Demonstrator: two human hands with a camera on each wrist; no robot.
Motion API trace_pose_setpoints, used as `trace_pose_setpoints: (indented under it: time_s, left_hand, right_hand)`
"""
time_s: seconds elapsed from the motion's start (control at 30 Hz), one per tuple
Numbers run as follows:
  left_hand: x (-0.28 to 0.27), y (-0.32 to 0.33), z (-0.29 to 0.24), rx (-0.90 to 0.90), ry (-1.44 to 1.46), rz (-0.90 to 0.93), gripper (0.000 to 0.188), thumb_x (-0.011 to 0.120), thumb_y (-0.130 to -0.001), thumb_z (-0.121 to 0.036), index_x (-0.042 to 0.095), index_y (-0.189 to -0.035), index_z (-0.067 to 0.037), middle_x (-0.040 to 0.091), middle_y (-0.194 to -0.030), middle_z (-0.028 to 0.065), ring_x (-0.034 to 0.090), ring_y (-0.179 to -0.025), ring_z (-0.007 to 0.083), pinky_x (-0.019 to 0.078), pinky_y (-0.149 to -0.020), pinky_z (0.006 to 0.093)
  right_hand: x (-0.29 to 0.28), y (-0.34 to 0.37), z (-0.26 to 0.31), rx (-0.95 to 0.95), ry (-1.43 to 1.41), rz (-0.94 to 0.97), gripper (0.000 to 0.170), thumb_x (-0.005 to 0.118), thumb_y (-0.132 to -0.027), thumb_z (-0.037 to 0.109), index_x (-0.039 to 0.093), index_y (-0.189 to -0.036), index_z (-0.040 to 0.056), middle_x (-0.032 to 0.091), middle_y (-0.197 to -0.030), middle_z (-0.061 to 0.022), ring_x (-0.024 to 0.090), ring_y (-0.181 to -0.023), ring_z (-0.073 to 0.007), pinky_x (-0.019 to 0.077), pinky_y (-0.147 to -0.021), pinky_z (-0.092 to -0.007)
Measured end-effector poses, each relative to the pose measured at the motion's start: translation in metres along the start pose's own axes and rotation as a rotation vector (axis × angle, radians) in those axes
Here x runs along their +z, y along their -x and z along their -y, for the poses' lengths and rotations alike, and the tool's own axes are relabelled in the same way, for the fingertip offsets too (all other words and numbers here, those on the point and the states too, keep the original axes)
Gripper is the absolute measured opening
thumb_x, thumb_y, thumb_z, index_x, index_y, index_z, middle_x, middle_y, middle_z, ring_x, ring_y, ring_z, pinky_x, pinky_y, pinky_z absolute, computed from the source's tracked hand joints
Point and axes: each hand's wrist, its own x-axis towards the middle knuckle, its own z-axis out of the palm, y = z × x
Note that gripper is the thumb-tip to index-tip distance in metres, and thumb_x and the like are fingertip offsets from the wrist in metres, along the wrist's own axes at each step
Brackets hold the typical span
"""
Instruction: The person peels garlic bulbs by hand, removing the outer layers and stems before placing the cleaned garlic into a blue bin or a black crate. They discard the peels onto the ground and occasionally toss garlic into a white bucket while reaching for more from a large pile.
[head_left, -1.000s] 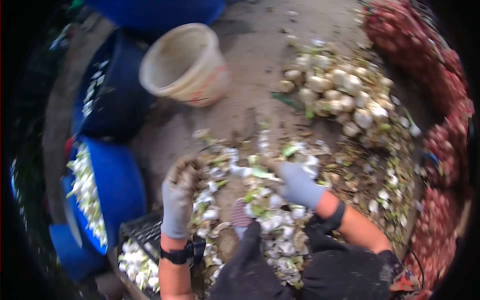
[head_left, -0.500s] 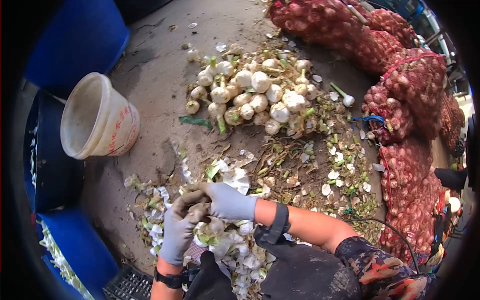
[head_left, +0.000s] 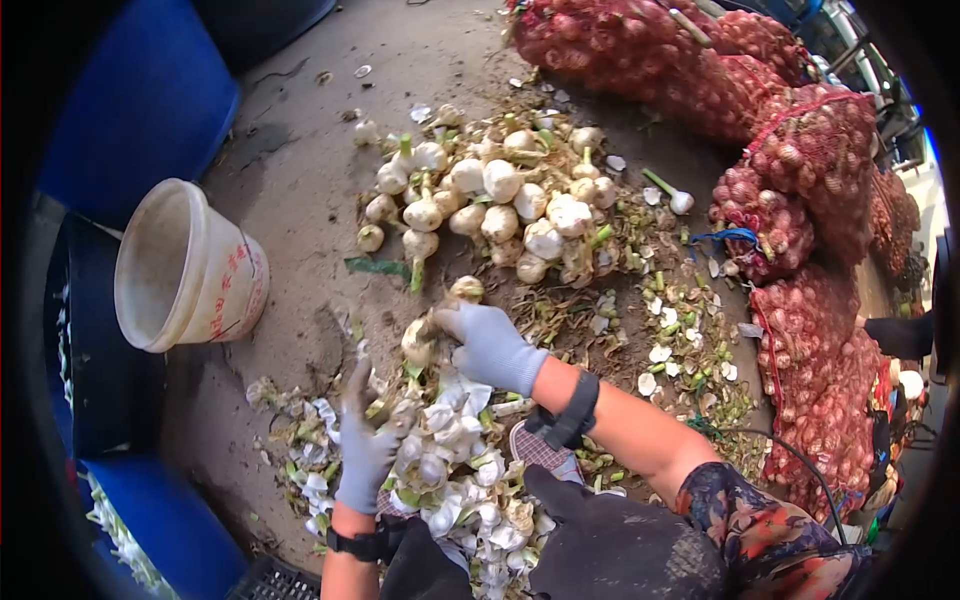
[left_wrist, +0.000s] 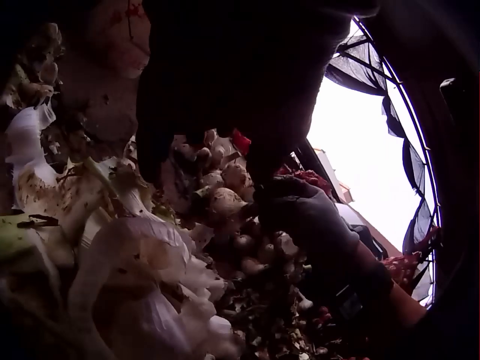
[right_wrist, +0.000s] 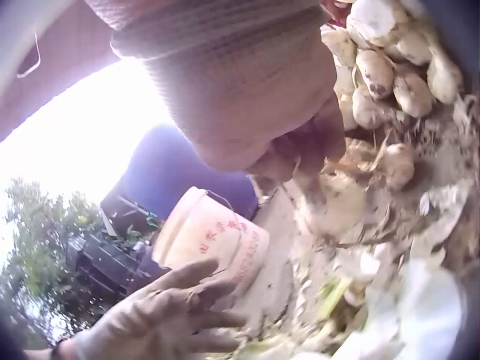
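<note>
In the head view my gloved right hand (head_left: 492, 346) reaches forward, its fingers curled at a white garlic bulb (head_left: 417, 343) that it pinches. A second bulb (head_left: 466, 289) is just beyond the fingertips. The right wrist view has the pinched bulb (right_wrist: 341, 204) under the fingers, close over the ground. My left hand (head_left: 369, 455), also gloved, hovers over peeled garlic skins (head_left: 445, 440) with its fingers spread and nothing in them. From the right wrist, that left hand (right_wrist: 161, 319) appears with straight fingers.
A heap of garlic bulbs (head_left: 500, 200) lies ahead. A white bucket (head_left: 225, 280) stands at left beside blue tubs (head_left: 140, 110). Red mesh sacks of bulbs (head_left: 810, 170) line the right side. Trimmings (head_left: 690, 330) litter the ground, and a black crate (head_left: 275, 580) is at lower left.
Half a second ago both hands met around a small object. Since then they have parted: the right moved forward to the bulb, and the left spread its fingers. The head view turned right earlier.
</note>
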Motion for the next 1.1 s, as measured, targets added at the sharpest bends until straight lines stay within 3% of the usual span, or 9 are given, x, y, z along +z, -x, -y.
trace_pose_setpoints:
  time_s: [0.13, 0.27, 0.43, 0.53, 0.7, 0.87, 0.93, 1.0, 1.1]
  left_hand:
    - [0.004, 0.006, 0.009, -0.208, 0.408, 0.205, 0.076, 0.083, -0.071, -0.015, 0.044, -0.132, 0.003, 0.056, -0.123, 0.0093, 0.055, -0.113, 0.0194, 0.0455, -0.097, 0.0327]
    - [0.001, 0.021, 0.020, -0.024, 0.065, 0.085, 0.071, 0.085, -0.067, -0.013, 0.049, -0.127, 0.001, 0.059, -0.116, 0.0109, 0.060, -0.102, 0.0199, 0.0503, -0.089, 0.0315]
    - [0.001, 0.029, 0.007, 0.282, -0.414, -0.064, 0.064, 0.087, -0.060, -0.018, 0.060, -0.115, -0.001, 0.061, -0.108, 0.0158, 0.062, -0.098, 0.0259, 0.0494, -0.086, 0.0332]
    - [-0.007, 0.029, 0.004, 0.244, -0.427, -0.024, 0.061, 0.086, -0.062, -0.018, 0.060, -0.114, 0.000, 0.061, -0.107, 0.0142, 0.061, -0.098, 0.0234, 0.0491, -0.086, 0.0326]
    - [-0.016, 0.029, 0.005, -0.206, 0.378, 0.082, 0.069, 0.079, -0.070, -0.016, 0.048, -0.127, 0.007, 0.060, -0.113, 0.0099, 0.061, -0.102, 0.0193, 0.0516, -0.088, 0.0340]
    - [-0.025, 0.032, 0.032, -0.442, 0.921, 0.196, 0.086, 0.051, -0.083, -0.069, 0.038, -0.138, -0.004, 0.064, -0.102, 0.0145, 0.065, -0.069, 0.0203, 0.0544, -0.057, 0.0258]
    - [-0.027, 0.036, 0.035, -0.404, 0.915, 0.230, 0.088, 0.047, -0.082, -0.073, 0.038, -0.138, -0.006, 0.064, -0.102, 0.0141, 0.065, -0.071, 0.0204, 0.0538, -0.054, 0.0257]
    - [-0.025, 0.036, 0.016, -0.379, 0.973, 0.214, 0.076, 0.056, -0.087, -0.060, 0.037, -0.139, -0.008, 0.064, -0.101, 0.0130, 0.065, -0.072, 0.0185, 0.0531, -0.054, 0.0255]
    - [-0.029, 0.037, 0.010, -0.395, 0.445, 0.303, 0.068, 0.064, -0.087, -0.011, 0.029, -0.144, -0.006, 0.064, -0.098, 0.0095, 0.064, -0.077, 0.0153, 0.0547, -0.061, 0.0253]
  right_hand:
    - [0.024, 0.026, 0.011, 0.363, -1.323, 0.133, 0.047, 0.063, -0.090, 0.011, 0.049, -0.134, 0.0062, 0.063, -0.110, -0.0050, 0.059, -0.092, -0.0091, 0.0486, -0.084, -0.0249]
    - [0.018, 0.027, 0.021, 0.631, -0.874, 0.581, 0.033, 0.062, -0.093, 0.028, 0.060, -0.111, 0.0004, 0.063, -0.079, 0.0013, 0.052, -0.064, -0.0036, 0.0424, -0.055, -0.0199]
    - [0.060, 0.047, 0.030, 0.206, -0.541, 0.208, 0.025, 0.056, -0.096, 0.024, 0.061, -0.095, 0.0000, 0.061, -0.070, -0.0038, 0.054, -0.062, -0.0075, 0.0432, -0.054, -0.0214]
    - [0.043, 0.043, 0.048, 0.585, -0.897, 0.426, 0.023, 0.053, -0.096, 0.021, 0.059, -0.093, -0.0009, 0.061, -0.068, -0.0038, 0.054, -0.058, -0.0084, 0.0429, -0.052, -0.0226]
    - [0.044, 0.047, 0.046, 0.665, -0.976, 0.439, 0.021, 0.052, -0.095, 0.020, 0.058, -0.091, 0.0003, 0.062, -0.067, -0.0061, 0.058, -0.053, -0.0161, 0.0459, -0.050, -0.0285]
    - [0.059, 0.046, 0.035, -0.028, 0.035, 0.111, 0.025, 0.061, -0.086, 0.026, 0.063, -0.097, 0.0036, 0.066, -0.083, -0.0142, 0.061, -0.073, -0.0398, 0.0510, -0.067, -0.0416]
    - [0.061, 0.043, 0.033, -0.146, -0.043, -0.029, 0.023, 0.063, -0.087, 0.022, 0.064, -0.100, 0.0035, 0.067, -0.086, -0.0134, 0.064, -0.076, -0.0310, 0.0509, -0.069, -0.0369]
    - [0.054, 0.041, 0.043, 0.229, -0.867, 0.128, 0.018, 0.064, -0.087, 0.015, 0.065, -0.098, 0.0017, 0.068, -0.085, -0.0111, 0.064, -0.076, -0.0200, 0.0499, -0.070, -0.0327]
    - [0.071, 0.045, 0.028, 0.337, -0.831, 0.313, 0.019, 0.063, -0.088, 0.014, 0.064, -0.100, -0.0018, 0.067, -0.081, -0.0088, 0.061, -0.076, -0.0117, 0.0491, -0.069, -0.0295]
